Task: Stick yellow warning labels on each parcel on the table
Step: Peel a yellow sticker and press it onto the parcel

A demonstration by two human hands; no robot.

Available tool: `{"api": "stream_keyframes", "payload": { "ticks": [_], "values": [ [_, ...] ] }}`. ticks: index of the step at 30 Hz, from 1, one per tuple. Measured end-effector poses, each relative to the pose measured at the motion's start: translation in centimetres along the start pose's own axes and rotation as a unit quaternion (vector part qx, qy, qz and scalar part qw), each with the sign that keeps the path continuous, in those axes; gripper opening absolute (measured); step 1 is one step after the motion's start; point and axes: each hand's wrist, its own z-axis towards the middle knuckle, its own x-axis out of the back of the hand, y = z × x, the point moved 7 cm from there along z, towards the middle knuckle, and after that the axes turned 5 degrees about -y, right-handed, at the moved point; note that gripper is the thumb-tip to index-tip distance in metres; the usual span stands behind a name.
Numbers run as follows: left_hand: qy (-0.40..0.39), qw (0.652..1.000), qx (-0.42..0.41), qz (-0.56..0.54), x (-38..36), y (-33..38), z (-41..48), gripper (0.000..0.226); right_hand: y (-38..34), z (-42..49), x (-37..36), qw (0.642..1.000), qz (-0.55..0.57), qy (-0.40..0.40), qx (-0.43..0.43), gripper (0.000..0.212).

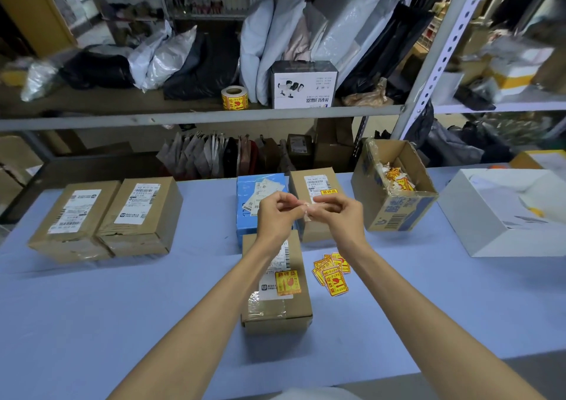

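Two brown parcels (139, 216) sit well left of the fingers. The left hand (277, 217) and right hand (337, 216) pinch one pale sticker (307, 211) between curled fingertips, over the blue parcel (248, 196). Loose yellow labels (332, 272) lie below and right of the fingers.

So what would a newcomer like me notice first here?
Probably the left hand and right hand meeting mid-frame over the blue table, pinching a small pale slip between them. Next comes the bright colour: a yellow label stuck on the nearest parcel, and a loose pile of them on the table just right of it. The brown parcel at far left shows none.
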Motion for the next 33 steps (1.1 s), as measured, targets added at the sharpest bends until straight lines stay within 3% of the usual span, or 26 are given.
{"api": "stream_keyframes", "payload": {
  "ticks": [4, 9, 12, 17, 21, 27, 30, 33],
  "values": [
    [-0.030, 0.999, -0.014, 0.007, -0.7, 0.1, 0.0, 0.017, 1.8, -0.1, -0.6, 0.984, 0.125, -0.060, -0.113, 0.017],
    [-0.071, 0.995, -0.039, 0.057, -1.8, 0.6, 0.4, 0.016, 2.5, 0.1, 0.6, 0.980, 0.155, -0.037, -0.123, 0.008],
    [-0.103, 0.990, -0.028, 0.094, -3.2, 0.5, 0.8, 0.021, 2.4, 0.7, 2.1, 0.992, 0.090, 0.012, -0.087, 0.009],
    [-0.085, 0.991, -0.022, 0.102, -5.6, 0.4, 1.6, 0.023, 1.4, 1.8, 4.0, 0.996, -0.047, 0.072, -0.011, 0.006],
    [-0.152, 0.980, -0.040, 0.119, -9.7, 0.6, 2.5, 0.030, 0.7, 3.7, 7.3, 0.980, -0.171, 0.095, 0.018, 0.003],
    [-0.209, 0.911, -0.145, 0.324, -16.8, 3.9, 6.9, 0.034, -2.1, 7.8, 14.0, 0.942, -0.305, 0.131, 0.056, 0.007],
    [-0.209, 0.879, -0.137, 0.406, -19.3, 5.1, 10.1, 0.037, -2.8, 10.8, 17.4, 0.927, -0.345, 0.141, 0.044, 0.007],
    [-0.226, 0.818, -0.142, 0.509, -21.7, 5.5, 12.7, 0.036, -2.9, 13.9, 19.8, 0.908, -0.399, 0.124, 0.038, 0.010]
  ]
}}
